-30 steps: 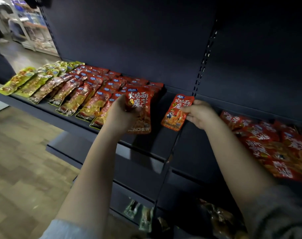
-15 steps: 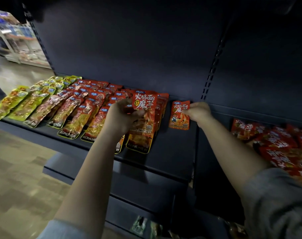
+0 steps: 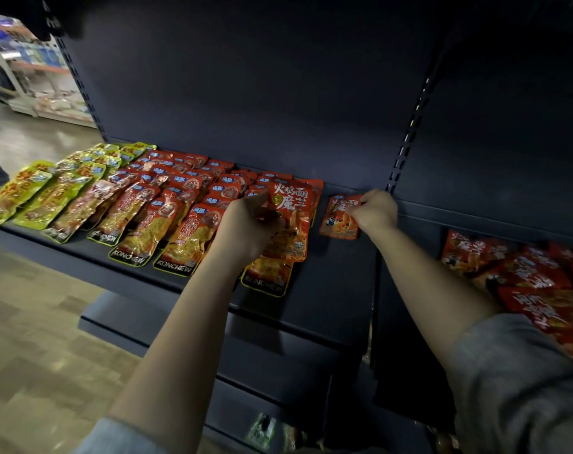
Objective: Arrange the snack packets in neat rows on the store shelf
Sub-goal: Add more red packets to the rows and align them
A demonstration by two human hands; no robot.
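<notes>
Your left hand [image 3: 249,224] pinches a glossy red foil packet [image 3: 290,221] above the rows. Your right hand [image 3: 375,211], arm outstretched, pinches a small flat red packet [image 3: 339,217] lying on the dark shelf [image 3: 327,290].

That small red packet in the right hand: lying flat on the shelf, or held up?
Cannot tell for sure. The small red packet appears to lie on the shelf, the right hand pinching its top right corner.

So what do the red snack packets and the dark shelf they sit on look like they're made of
The red packet in the left hand looks like glossy plastic or foil film: it catches bright glare and wrinkles. The small red packet pinched by the right hand has the same sheen. The shelf looks like matte dark painted metal, judging by its flat, dull surface and thin edge, though that is less certain.
</notes>
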